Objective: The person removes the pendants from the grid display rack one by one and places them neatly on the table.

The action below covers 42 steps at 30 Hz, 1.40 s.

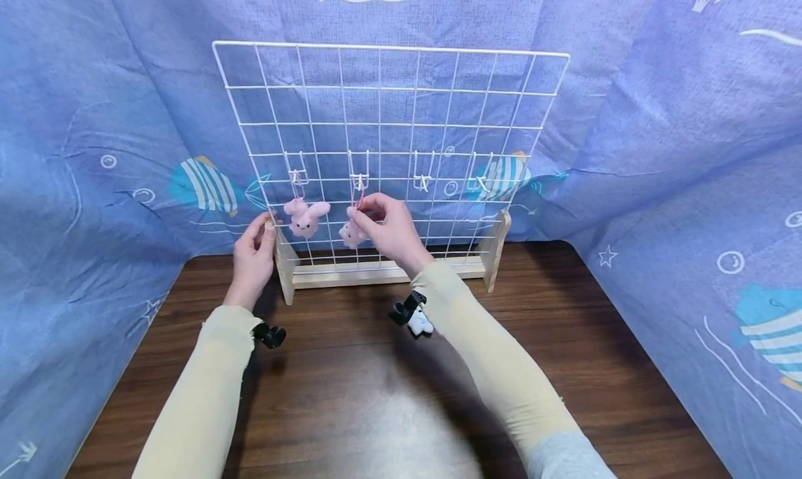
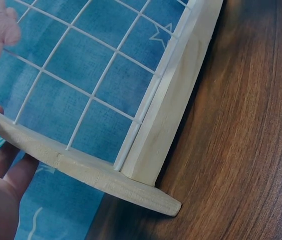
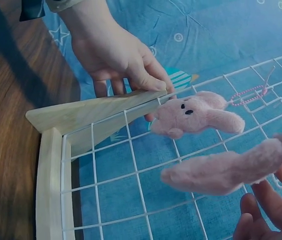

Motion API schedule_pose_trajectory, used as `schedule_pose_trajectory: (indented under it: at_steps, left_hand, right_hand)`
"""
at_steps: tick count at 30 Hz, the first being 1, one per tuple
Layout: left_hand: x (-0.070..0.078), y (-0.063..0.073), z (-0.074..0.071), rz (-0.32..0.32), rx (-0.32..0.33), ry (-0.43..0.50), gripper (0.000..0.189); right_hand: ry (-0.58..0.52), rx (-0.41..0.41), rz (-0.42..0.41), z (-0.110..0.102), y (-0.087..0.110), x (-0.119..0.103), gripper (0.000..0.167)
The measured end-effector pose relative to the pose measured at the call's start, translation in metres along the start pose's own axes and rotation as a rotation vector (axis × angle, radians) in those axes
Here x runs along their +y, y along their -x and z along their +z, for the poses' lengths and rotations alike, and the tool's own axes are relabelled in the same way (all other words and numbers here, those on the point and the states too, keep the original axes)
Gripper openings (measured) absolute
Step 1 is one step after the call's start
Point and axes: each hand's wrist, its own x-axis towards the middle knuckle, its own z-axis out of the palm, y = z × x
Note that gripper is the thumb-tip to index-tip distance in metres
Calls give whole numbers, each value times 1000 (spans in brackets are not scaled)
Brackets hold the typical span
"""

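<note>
Left hand [image 1: 253, 260] gripped the wooden stand [image 1: 286, 267] left of centre; right hand [image 1: 395, 228] pinched a pink plush [image 1: 349, 235] mid-frame. Another plush [image 1: 304, 219] hung just left of that on the white grid [image 1: 379, 89], blue curtain [image 1: 664, 103] behind.

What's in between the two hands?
In the head view, a hanging pink toy comes next to the left hand, then another pink toy, pinched by the right hand. A white grid is behind the toys.
</note>
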Motion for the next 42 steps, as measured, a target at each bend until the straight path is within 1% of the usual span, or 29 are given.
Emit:
schedule_pose_trajectory:
  at_steps: [6, 13, 17, 22, 27, 29, 34, 38, 42]
  left_hand:
    - [1, 0, 0, -1, -1, 0, 39]
    - [1, 0, 0, -13, -6, 12, 40]
    - [3, 1, 0, -12, 0, 7, 40]
    - [3, 1, 0, -11, -4, 6, 39]
    - [5, 2, 0, -11, -9, 13, 40]
    - [3, 1, -1, -15, -12, 10, 40]
    - [2, 0, 0, -17, -4, 14, 40]
    - [1, 0, 0, -11, 1, 15, 39]
    - [3, 1, 0, -27, 7, -16, 40]
  right_hand:
    - [45, -4, -25, 1, 2, -2, 18]
    - [125, 20, -46, 1, 6, -5, 12]
    - [132, 32, -72, 0, 10, -6, 9]
    - [95, 47, -93, -1, 13, -6, 8]
    - [33, 47, -79, -4, 16, -9, 10]
    - [7, 41, -71, -6, 17, -11, 11]
    - [-49, 5, -68, -10, 20, -15, 13]
    - [-55, -29, -87, -12, 23, -18, 13]
    - [-60, -71, -120, -13, 26, -17, 14]
